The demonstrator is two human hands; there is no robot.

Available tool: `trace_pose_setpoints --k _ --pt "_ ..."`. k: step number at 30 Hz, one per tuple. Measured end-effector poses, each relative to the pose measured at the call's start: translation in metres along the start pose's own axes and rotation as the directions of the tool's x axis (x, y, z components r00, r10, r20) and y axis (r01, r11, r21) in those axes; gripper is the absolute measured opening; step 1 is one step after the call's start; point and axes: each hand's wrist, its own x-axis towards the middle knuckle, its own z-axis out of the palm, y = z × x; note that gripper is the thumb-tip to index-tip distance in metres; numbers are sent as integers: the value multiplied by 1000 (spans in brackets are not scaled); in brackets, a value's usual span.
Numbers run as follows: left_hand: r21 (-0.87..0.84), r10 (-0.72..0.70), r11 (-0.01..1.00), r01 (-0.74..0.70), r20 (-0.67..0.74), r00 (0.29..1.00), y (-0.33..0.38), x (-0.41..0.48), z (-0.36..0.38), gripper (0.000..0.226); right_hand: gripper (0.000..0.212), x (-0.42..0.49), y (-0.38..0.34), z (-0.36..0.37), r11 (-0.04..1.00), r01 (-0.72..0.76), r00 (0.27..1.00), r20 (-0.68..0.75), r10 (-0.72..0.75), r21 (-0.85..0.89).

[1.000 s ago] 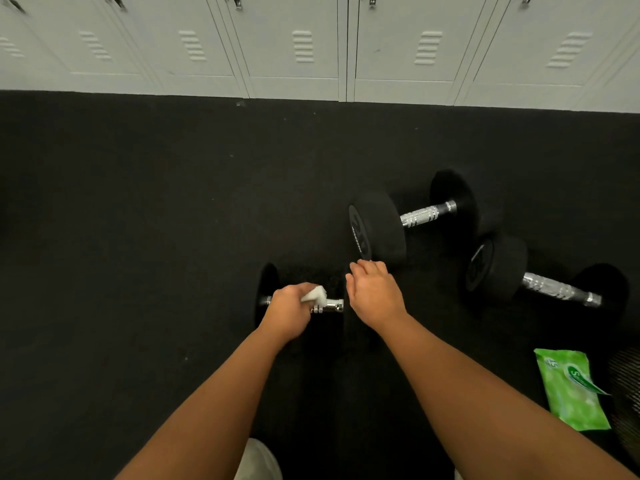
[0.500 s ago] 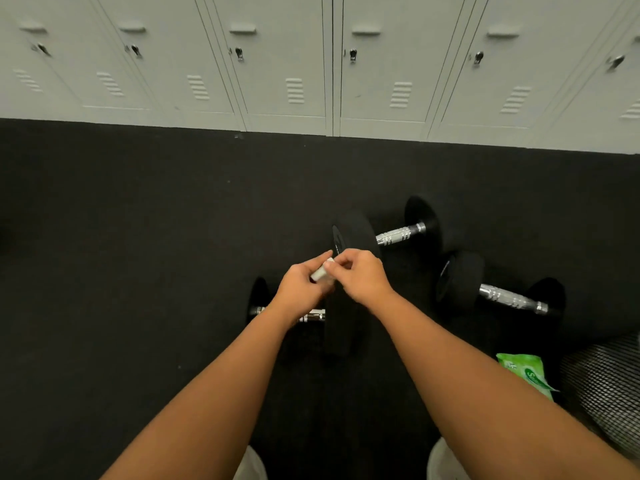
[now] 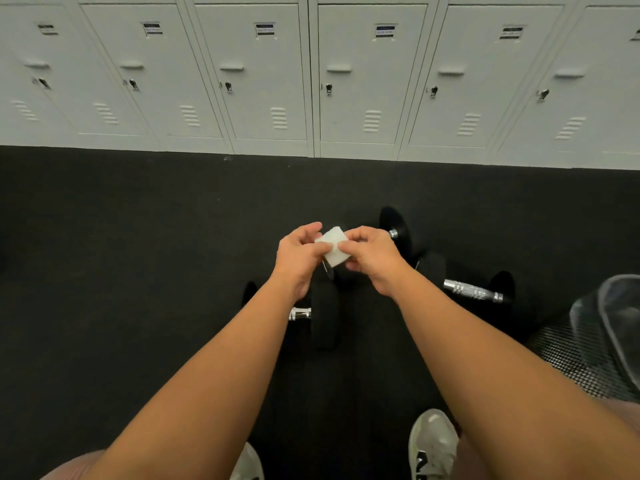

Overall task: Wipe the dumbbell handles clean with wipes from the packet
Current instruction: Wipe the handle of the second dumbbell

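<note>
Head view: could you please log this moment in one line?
wipe: white, between both hands | left hand: pinches wipe | right hand: pinches wipe | dumbbells: on floor, untouched

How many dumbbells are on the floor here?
3. The nearest dumbbell lies beneath the left forearm; the middle dumbbell is mostly hidden behind the left hand and right hand; the right dumbbell lies further right. Others may be hidden.

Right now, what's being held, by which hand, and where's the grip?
A folded white wipe, held by both hands. The left hand pinches its left edge and the right hand pinches its right edge.
</note>
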Motion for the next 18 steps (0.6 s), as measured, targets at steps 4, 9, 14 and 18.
trace_pose_setpoints --k 4,9,14,18 --pt "38 71 997 -69 -62 996 13 0 12 39 22 0 -7 -5 1000 -29 998 47 29 11" --pt "127 113 988 -93 -169 979 14 12 36 29 32 13 -10 -24 999 -30 999 -20 31 42" --pt "145 53 989 -37 -105 993 14 9 67 18 31 22 -17 -52 999 29 994 -109 -26 26" --pt "102 -36 994 32 35 999 12 8 89 40 26 23 -16 -67 984 102 988 -103 -117 -144"
